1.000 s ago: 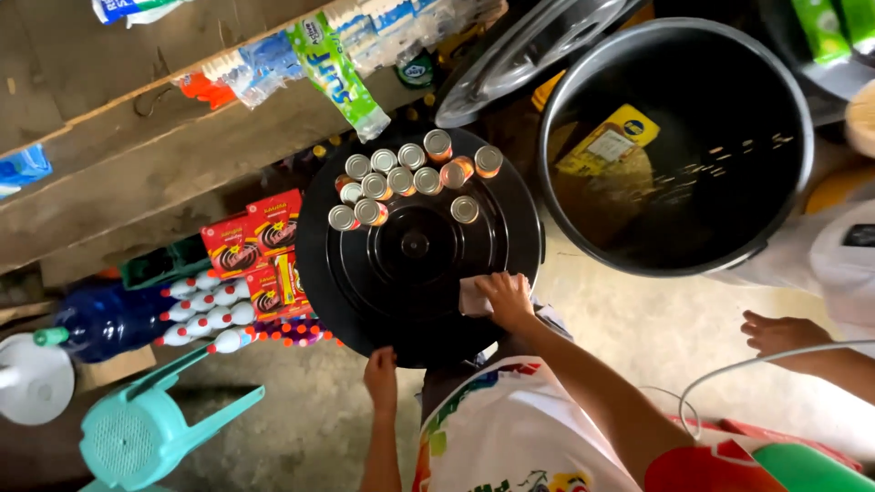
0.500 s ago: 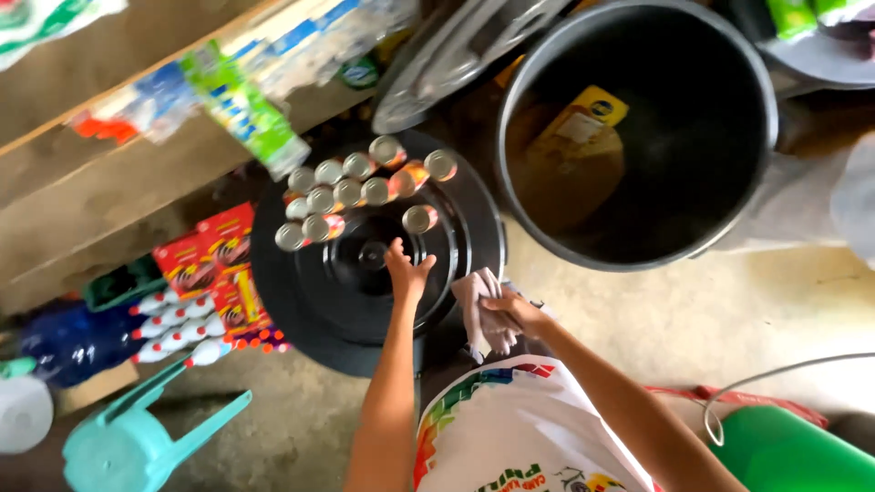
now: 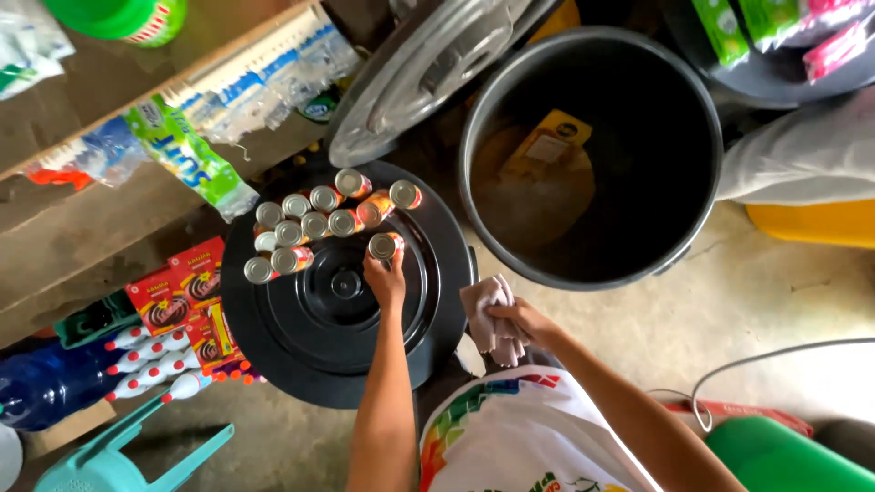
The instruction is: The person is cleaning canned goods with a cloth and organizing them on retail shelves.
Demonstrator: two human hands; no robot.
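1. Left hand (image 3: 386,278): reaches out over the black round lid (image 3: 301,351) with its fingers closed on the single can (image 3: 384,246), which stands apart at 3 o'clock of the main cluster.
2. Right hand (image 3: 521,321): clenched around a crumpled pale cloth (image 3: 488,314), held just off the lid's rim at 3 o'clock, below the open black bin (image 3: 592,264).
3. Cluster of small cans (image 3: 305,228): about a dozen, silver tops up, packed in rough rows on the lid's 12 o'clock portion; one more can (image 3: 406,194) stands at the cluster's right end.
4. Progress, as judged: most cans are already grouped upright on the lid; the gripped can is the one in hand, and the cloth suggests wiping. Whether any have been wiped cannot be told.
5. Open bin: nearly bare inside, with one flat yellow packet (image 3: 547,146) on its floor.
6. Surroundings: grey lid (image 3: 428,73) leaning at 12 o'clock; red packets (image 3: 182,292) and toy bowling pins (image 3: 146,383) at 9 o'clock; wooden shelf (image 3: 109,228) with hanging sachets (image 3: 264,87) at 10 o'clock; teal plastic stool (image 3: 137,456) at 7 o'clock.
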